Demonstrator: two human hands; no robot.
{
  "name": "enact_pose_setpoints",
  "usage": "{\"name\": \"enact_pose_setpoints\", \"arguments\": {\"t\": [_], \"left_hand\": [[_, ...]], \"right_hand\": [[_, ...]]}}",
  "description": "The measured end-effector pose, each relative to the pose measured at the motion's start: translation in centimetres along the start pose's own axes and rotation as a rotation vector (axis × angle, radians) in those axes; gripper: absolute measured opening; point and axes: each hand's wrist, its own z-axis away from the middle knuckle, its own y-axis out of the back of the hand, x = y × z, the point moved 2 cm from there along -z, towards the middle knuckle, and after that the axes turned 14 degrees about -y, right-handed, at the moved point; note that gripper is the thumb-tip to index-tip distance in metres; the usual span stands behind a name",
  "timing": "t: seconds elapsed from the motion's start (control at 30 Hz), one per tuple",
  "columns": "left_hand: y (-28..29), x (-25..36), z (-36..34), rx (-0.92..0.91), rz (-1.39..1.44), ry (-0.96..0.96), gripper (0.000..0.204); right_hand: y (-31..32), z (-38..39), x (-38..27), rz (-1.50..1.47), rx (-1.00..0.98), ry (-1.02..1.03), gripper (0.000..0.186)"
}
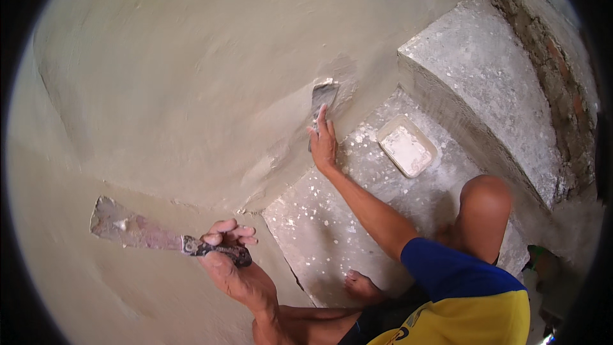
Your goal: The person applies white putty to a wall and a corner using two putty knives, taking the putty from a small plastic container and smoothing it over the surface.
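Observation:
My right hand (325, 145) grips a putty knife (325, 94), its dark blade laid against the plastered wall (191, 89), with a forefinger stretched along the blade. Pale filler shows on the blade's tip, and a darker damp patch of wall lies beside it. At the lower left, my left hand (230, 262) is closed round the dark handle of a wide scraper (137, 227). That scraper's blade points left, apart from the wall as far as I can tell, and carries smears and a small lump of filler.
A shallow rectangular tub (431, 145) holding white filler sits on the spattered concrete step (306, 217), right of my right forearm. A higher concrete step (485, 45) rises at the right, bordered by rough brickwork (562, 83). My bent knee and bare foot are close by.

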Motion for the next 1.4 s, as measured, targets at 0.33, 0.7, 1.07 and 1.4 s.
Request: {"name": "enact_pose_setpoints", "arguments": {"t": [0.33, 0.7, 1.07, 1.4], "left_hand": [[-1.1, 0.2, 0.1, 0.004, 0.075, 0.046, 0.043], [-2.4, 1.8, -0.1, -0.064, 0.100, -0.031, 0.041], [-1.6, 1.9, 0.3, -0.041, 0.087, 0.047, 0.045], [-1.3, 0.9, 0.3, -0.047, 0.087, 0.062, 0.046]], "right_hand": [[2.6, 8.7, 3.1, 0.108, -0.241, -0.063, 0.066], [13.7, -4.0, -3.5, -0.454, -0.300, -0.443, 0.054], [7.5, -0.8, -2.5, -0.002, -0.362, -0.160, 0.053], [11.7, 0.6, -2.7, 0.094, -0.378, -0.222, 0.053]]}}
